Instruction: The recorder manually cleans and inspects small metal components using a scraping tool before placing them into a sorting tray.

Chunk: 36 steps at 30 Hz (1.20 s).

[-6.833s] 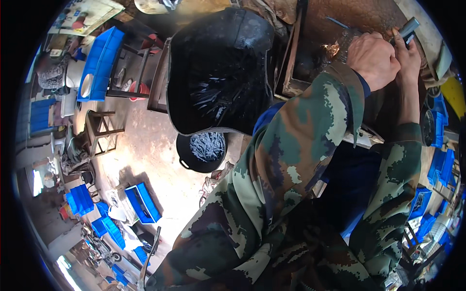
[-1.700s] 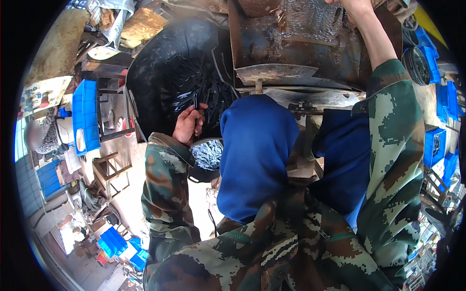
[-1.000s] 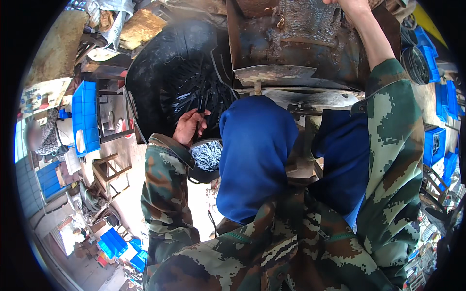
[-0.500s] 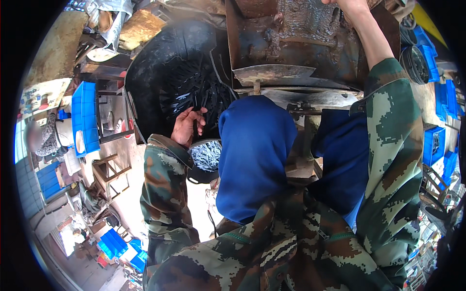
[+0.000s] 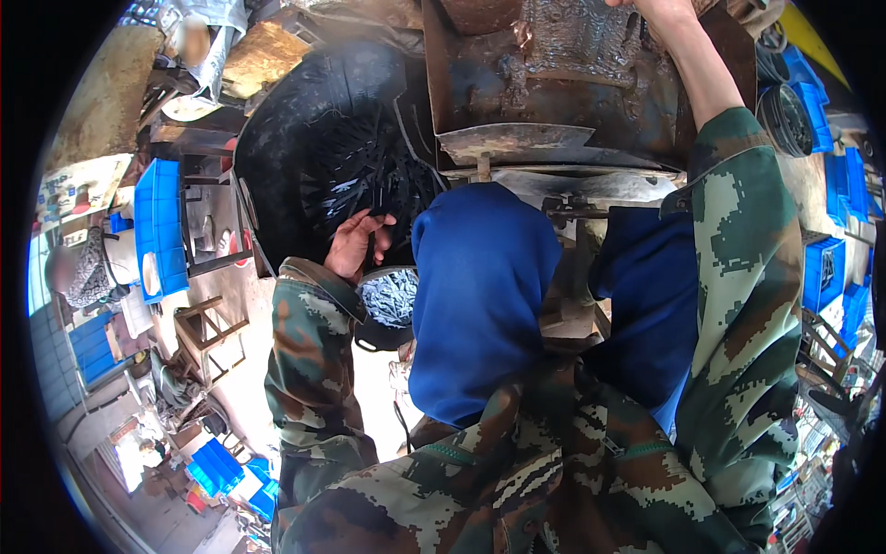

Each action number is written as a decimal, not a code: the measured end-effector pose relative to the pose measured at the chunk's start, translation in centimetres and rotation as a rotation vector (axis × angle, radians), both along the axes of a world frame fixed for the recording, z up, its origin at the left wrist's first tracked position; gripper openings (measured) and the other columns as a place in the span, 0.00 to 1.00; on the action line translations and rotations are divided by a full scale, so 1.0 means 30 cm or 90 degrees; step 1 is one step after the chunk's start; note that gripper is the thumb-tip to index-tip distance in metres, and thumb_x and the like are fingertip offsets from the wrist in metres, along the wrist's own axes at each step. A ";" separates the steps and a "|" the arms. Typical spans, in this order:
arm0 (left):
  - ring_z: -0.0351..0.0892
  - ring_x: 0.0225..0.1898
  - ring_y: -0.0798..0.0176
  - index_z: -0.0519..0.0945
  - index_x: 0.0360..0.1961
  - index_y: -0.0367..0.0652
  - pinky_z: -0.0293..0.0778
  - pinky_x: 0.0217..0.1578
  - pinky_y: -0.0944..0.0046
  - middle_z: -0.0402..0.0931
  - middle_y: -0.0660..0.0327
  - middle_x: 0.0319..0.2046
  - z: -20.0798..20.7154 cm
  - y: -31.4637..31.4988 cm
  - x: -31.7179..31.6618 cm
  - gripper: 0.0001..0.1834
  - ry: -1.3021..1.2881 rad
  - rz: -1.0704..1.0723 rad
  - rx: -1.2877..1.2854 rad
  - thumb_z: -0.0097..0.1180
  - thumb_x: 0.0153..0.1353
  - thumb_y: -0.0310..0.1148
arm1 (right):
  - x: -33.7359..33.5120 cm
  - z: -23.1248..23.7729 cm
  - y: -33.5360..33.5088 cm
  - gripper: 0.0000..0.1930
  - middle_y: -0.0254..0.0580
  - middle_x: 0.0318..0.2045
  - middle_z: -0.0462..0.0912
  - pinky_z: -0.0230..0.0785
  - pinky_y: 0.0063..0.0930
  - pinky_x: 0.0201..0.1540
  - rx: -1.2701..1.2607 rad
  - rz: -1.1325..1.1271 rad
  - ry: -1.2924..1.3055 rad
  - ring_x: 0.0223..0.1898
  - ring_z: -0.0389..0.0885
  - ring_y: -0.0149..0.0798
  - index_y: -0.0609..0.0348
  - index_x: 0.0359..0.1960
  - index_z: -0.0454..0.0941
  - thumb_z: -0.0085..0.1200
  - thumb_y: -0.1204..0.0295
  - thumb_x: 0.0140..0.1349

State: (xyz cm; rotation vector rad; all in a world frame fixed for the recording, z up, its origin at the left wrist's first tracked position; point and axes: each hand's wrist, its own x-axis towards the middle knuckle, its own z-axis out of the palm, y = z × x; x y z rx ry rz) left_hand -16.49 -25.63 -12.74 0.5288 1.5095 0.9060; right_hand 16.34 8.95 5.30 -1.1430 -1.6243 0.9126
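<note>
My left hand (image 5: 355, 244) is over the near edge of a large black container (image 5: 277, 175). Its fingers are bent together around something dark that I cannot make out. Beyond the fingertips lies a heap of thin dark metal strips (image 5: 355, 175) in the container. Just below the hand, a small black bucket (image 5: 371, 334) holds many short grey metal pieces (image 5: 391, 297). My right hand (image 5: 660, 11) is at the top edge, above a rusty, wet-looking metal machine housing (image 5: 572, 92). Its fingers are mostly cut off by the picture's edge.
My knees in blue cloth (image 5: 484, 295) are between the bucket and the machine. A blue bin (image 5: 161, 231) and a wooden stool (image 5: 210, 337) stand to the left. More blue bins (image 5: 823, 272) are at the right. Another person (image 5: 90, 268) is at the far left.
My left hand has dropped slightly, its fingers bunching closer; the dark piece seen at its fingertips is now mostly hidden. My right hand has barely moved. The whole view has shifted a little.
</note>
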 end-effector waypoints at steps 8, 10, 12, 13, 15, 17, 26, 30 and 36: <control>0.61 0.15 0.77 0.80 0.46 0.37 0.58 0.15 0.75 0.69 0.68 0.18 0.035 0.026 0.006 0.19 -0.025 0.039 0.045 0.52 0.72 0.45 | 0.003 -0.005 0.013 0.13 0.36 0.29 0.76 0.74 0.26 0.18 -0.007 0.010 0.011 0.23 0.74 0.29 0.58 0.44 0.71 0.53 0.61 0.71; 0.61 0.15 0.77 0.80 0.46 0.37 0.56 0.14 0.75 0.68 0.68 0.17 0.048 0.039 0.011 0.19 -0.022 0.036 0.058 0.52 0.72 0.45 | 0.004 -0.009 0.022 0.13 0.36 0.29 0.76 0.74 0.26 0.18 -0.008 0.011 0.011 0.23 0.73 0.29 0.58 0.44 0.71 0.53 0.61 0.71; 0.60 0.14 0.78 0.80 0.46 0.37 0.55 0.14 0.75 0.67 0.69 0.17 0.072 0.055 0.019 0.19 -0.020 0.033 0.070 0.51 0.72 0.44 | 0.005 -0.012 0.025 0.13 0.36 0.30 0.76 0.74 0.26 0.18 -0.013 0.012 0.018 0.22 0.73 0.29 0.58 0.44 0.71 0.53 0.61 0.71; 0.60 0.14 0.78 0.80 0.45 0.37 0.54 0.14 0.74 0.67 0.69 0.17 0.088 0.067 0.027 0.18 -0.007 0.032 0.077 0.51 0.72 0.43 | 0.005 -0.012 0.024 0.13 0.36 0.30 0.76 0.74 0.26 0.18 -0.012 0.012 0.018 0.22 0.73 0.29 0.58 0.44 0.71 0.53 0.61 0.71; 0.59 0.14 0.78 0.80 0.45 0.37 0.53 0.14 0.74 0.66 0.70 0.17 0.138 0.088 0.043 0.17 0.008 0.032 0.083 0.51 0.72 0.42 | -0.001 -0.009 0.022 0.13 0.36 0.30 0.77 0.74 0.26 0.18 -0.023 -0.002 0.014 0.22 0.73 0.29 0.58 0.44 0.71 0.53 0.61 0.71; 0.59 0.15 0.78 0.81 0.43 0.39 0.53 0.15 0.74 0.65 0.71 0.17 0.201 0.123 0.072 0.15 0.056 0.026 0.074 0.52 0.71 0.40 | 0.002 -0.011 0.021 0.13 0.37 0.30 0.77 0.74 0.26 0.18 -0.012 0.000 0.009 0.22 0.73 0.29 0.58 0.44 0.71 0.53 0.61 0.71; 0.56 0.18 0.77 0.82 0.43 0.40 0.54 0.20 0.75 0.62 0.71 0.18 0.402 0.246 0.193 0.13 0.110 -0.012 0.077 0.53 0.69 0.39 | 0.002 -0.019 0.033 0.15 0.39 0.31 0.78 0.74 0.27 0.18 0.005 0.005 0.001 0.23 0.75 0.31 0.60 0.45 0.71 0.53 0.60 0.70; 0.56 0.18 0.77 0.82 0.43 0.38 0.53 0.20 0.74 0.62 0.71 0.18 0.434 0.296 0.230 0.14 0.091 -0.046 0.111 0.53 0.69 0.38 | 0.012 -0.019 0.035 0.16 0.40 0.32 0.79 0.75 0.28 0.18 0.015 0.005 -0.014 0.24 0.77 0.32 0.61 0.45 0.71 0.53 0.59 0.70; 0.51 0.19 0.80 0.82 0.44 0.39 0.48 0.19 0.74 0.58 0.75 0.18 0.491 0.343 0.286 0.13 0.070 -0.072 0.162 0.52 0.70 0.37 | 0.010 -0.002 -0.012 0.17 0.41 0.33 0.79 0.76 0.28 0.20 0.046 0.025 -0.011 0.26 0.78 0.34 0.61 0.46 0.71 0.52 0.59 0.70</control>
